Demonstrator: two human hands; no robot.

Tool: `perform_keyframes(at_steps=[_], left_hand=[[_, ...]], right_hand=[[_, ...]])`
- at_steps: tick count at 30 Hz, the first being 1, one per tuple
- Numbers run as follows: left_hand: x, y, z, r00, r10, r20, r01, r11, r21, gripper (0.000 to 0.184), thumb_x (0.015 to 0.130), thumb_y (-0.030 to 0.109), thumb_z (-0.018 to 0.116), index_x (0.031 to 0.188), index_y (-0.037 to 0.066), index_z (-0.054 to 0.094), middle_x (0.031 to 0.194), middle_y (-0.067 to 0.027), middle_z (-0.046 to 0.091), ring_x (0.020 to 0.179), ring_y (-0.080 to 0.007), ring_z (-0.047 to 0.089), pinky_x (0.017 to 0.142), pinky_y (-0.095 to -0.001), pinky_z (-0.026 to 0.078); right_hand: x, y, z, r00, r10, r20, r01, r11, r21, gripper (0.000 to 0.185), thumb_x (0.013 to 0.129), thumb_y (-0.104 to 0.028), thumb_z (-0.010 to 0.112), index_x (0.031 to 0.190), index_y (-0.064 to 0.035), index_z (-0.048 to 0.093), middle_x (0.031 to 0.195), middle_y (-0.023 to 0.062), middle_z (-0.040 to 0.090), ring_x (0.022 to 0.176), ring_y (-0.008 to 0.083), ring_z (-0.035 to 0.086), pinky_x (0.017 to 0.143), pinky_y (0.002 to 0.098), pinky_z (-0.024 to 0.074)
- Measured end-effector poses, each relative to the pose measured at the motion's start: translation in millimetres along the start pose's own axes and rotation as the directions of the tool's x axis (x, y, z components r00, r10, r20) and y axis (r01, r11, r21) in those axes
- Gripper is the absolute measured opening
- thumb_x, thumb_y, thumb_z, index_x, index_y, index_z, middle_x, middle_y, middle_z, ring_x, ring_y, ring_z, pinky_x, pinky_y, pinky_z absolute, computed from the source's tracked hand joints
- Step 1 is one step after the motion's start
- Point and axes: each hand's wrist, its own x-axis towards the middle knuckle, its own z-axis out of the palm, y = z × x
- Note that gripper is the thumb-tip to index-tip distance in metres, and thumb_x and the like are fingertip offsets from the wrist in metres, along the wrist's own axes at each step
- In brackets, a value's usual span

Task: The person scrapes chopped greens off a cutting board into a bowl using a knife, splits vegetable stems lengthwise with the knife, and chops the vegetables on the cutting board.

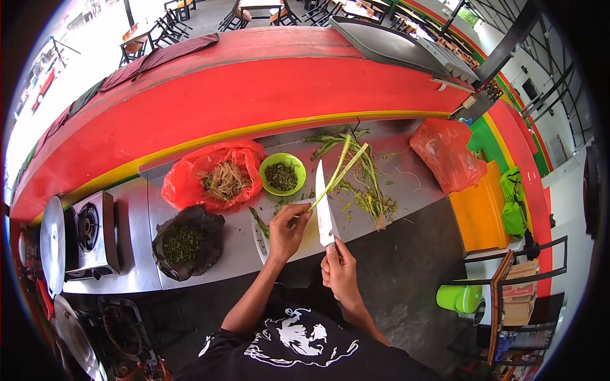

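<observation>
My left hand point(289, 230) pinches the lower end of a few pale green stalks point(347, 167), which slant up and away to the right. In my right hand point(340, 270) is a knife point(325, 225), its wide blade pointing away from me. The blade crosses the stalks just beyond my left fingers; whether its edge touches them I cannot tell. Beneath both hands lies a white cutting board point(261, 240), partly hidden by my left hand. A green bowl point(262, 170) of chopped greens stands beyond it. Loose leafy stems point(372, 193) are spread to the right of the knife.
Left of the bowl, a red plastic bag point(181, 184) holds stringy trimmings. Nearer me, a black plastic bag point(213, 232) contains cut greens. A gas stove point(95, 235) stands far left. Another red bag point(445, 155) lies at the counter's right end. The red wall point(267, 89) bounds the far side.
</observation>
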Motion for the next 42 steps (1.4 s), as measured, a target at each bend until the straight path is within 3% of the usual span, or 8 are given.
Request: perform_keyframes(at_steps=[13,19,25,27,31,36,40,42], left_hand=[[-4.7,6.0,-1.0,0.985,-0.169,-0.026,0.17,0.979,0.115,0.016,0.085,0.006,0.073,0.101,0.001,0.072,0.089,-0.012,0.073,0.074,-0.0177,0.07,0.066,-0.0292,0.054],[-7.0,-1.0,-6.6,0.977,-0.208,0.058,0.201,0.975,0.099,0.018,0.088,0.01,0.073,0.104,0.002,0.072,0.085,-0.0062,0.072,0.073,-0.0093,0.062,0.067,-0.0265,0.05],[-0.2,-2.8,-9.4,0.948,-0.218,0.23,0.266,0.941,-0.207,0.021,0.095,0.011,0.065,0.115,0.003,0.068,0.095,-0.0018,0.067,0.083,-0.0069,0.056,0.073,-0.0235,0.046],[4.2,3.5,-11.4,0.973,-0.068,0.22,0.11,0.977,-0.183,0.022,0.096,0.009,0.063,0.116,0.002,0.066,0.102,-0.0056,0.065,0.092,-0.0115,0.057,0.082,-0.0246,0.044],[3.4,-0.2,-17.1,0.978,-0.05,0.201,0.071,0.993,-0.098,0.021,0.098,0.01,0.059,0.117,0.001,0.065,0.11,-0.0049,0.062,0.096,-0.0121,0.056,0.082,-0.0251,0.043],[-1.6,-11.5,-32.9,0.817,-0.183,0.547,0.498,0.702,-0.509,0.029,0.102,0.009,0.049,0.128,0.004,0.061,0.131,-0.0062,0.059,0.112,-0.0153,0.057,0.088,-0.0298,0.044],[1.5,-25.2,-41.8,0.75,0.067,0.658,0.59,0.383,-0.711,0.059,0.1,0.037,0.045,0.141,-0.005,0.046,0.139,-0.0204,0.053,0.115,-0.0237,0.057,0.096,-0.0305,0.043],[7.5,-25.9,-51.5,0.688,-0.033,0.725,0.669,0.417,-0.615,0.074,0.096,0.049,0.042,0.143,-0.008,0.042,0.142,-0.0275,0.048,0.121,-0.029,0.055,0.101,-0.0333,0.043]], right_hand=[[-0.6,3.5,-9.7,0.989,0.127,0.078,-0.137,0.981,0.138,0.034,0.106,-0.025,0.046,0.137,-0.0117,0.047,0.063,-0.0035,0.036,0.04,0.0023,0.028,0.034,0.0202,0.022],[-1.9,9.1,-13.9,0.983,0.132,0.128,-0.153,0.973,0.172,0.035,0.106,-0.026,0.045,0.137,-0.0112,0.047,0.064,-0.0032,0.037,0.04,0.0024,0.028,0.034,0.0202,0.0226],[3.5,19.5,-19.2,0.995,-0.078,0.062,0.084,0.992,-0.094,0.04,0.105,-0.022,0.049,0.14,-0.0051,0.047,0.065,-0.0029,0.042,0.047,0.0024,0.033,0.039,0.0198,0.0277],[8.3,16.6,-25.2,0.943,-0.323,0.082,0.33,0.871,-0.364,0.037,0.101,-0.018,0.055,0.134,-0.0005,0.055,0.068,-0.0026,0.05,0.054,0.0048,0.038,0.049,0.0223,0.0337],[8.5,-3.9,-34.2,0.887,-0.439,0.143,0.435,0.693,-0.575,0.034,0.099,-0.016,0.057,0.129,0.0005,0.059,0.068,0.0017,0.051,0.056,0.007,0.039,0.052,0.0241,0.0347],[14.1,-10.1,-50.9,0.765,-0.556,0.325,0.599,0.428,-0.677,0.039,0.093,-0.016,0.066,0.131,-0.0078,0.061,0.07,0.0086,0.057,0.051,0.0162,0.049,0.051,0.0298,0.0421],[17.6,-20.7,-63.1,0.702,-0.567,0.431,0.644,0.247,-0.724,0.045,0.088,-0.018,0.071,0.132,-0.0152,0.062,0.071,0.0066,0.059,0.053,0.0213,0.054,0.051,0.0336,0.0462],[19.5,-26.3,-69.6,0.625,-0.554,0.55,0.688,0.059,-0.723,0.047,0.086,-0.022,0.072,0.133,-0.0211,0.062,0.069,0.0044,0.056,0.055,0.0215,0.056,0.051,0.0344,0.0471]])
